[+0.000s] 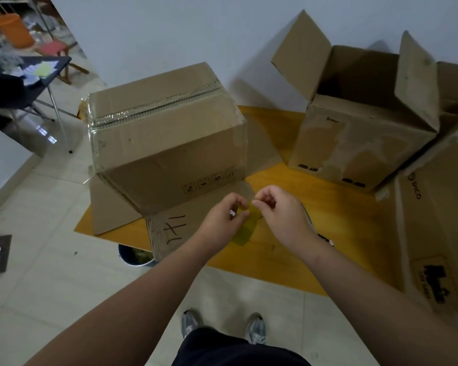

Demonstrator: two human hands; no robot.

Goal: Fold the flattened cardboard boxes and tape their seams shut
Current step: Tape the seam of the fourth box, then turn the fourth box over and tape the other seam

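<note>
- Cardboard box (pixel 164 133), top seam taped, is sitting on yellow table (pixel 341 223), bottom flaps splaying outward.
- Left hand (pixel 221 220) and right hand (pixel 282 216) are both pinching yellow tape roll (pixel 246 229) over its near flap.
- Open box (pixel 354 138) is standing right, flaps up.

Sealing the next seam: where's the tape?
Head view, centre: the yellow tape, held by left hand and right hand, just in front of the taped box.

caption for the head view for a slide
The left hand and right hand pinch yellow tape before a taped box on a table, open box beside it.
</note>
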